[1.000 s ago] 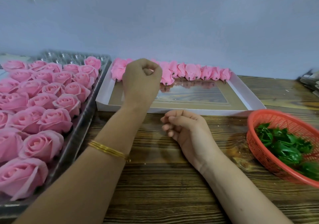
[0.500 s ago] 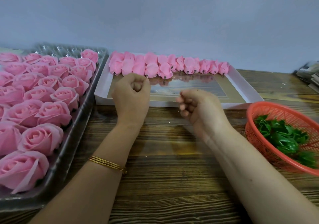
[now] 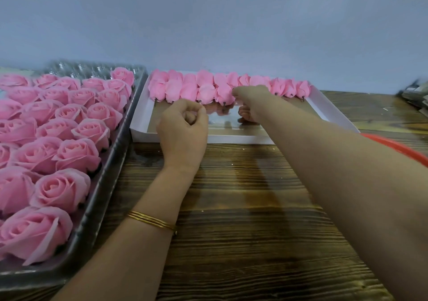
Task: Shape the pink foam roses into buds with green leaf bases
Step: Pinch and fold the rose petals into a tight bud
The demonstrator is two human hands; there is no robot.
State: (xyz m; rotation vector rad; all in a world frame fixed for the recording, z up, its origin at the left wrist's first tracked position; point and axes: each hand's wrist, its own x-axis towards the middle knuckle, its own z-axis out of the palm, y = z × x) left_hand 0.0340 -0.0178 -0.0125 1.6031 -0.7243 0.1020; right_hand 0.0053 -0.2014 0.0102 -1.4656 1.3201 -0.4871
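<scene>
A row of pink foam buds lies along the far side of a white tray. My right hand reaches into that tray and touches the buds near the row's middle, with its lower fingers curled. Whether it pinches a bud is not visible. My left hand hovers over the tray's front edge as a loose fist, and nothing shows in it. Several open pink foam roses fill a clear plastic tray on the left.
Only the rim of a red basket shows behind my right forearm, its contents hidden. The trays stand on a wooden table against a pale wall. Some blurred objects lie at the far right edge.
My right hand has moved forward from the table into the white tray, up to the bud row. My left hand has drawn back from the row and stays fisted. The view has tilted up.
</scene>
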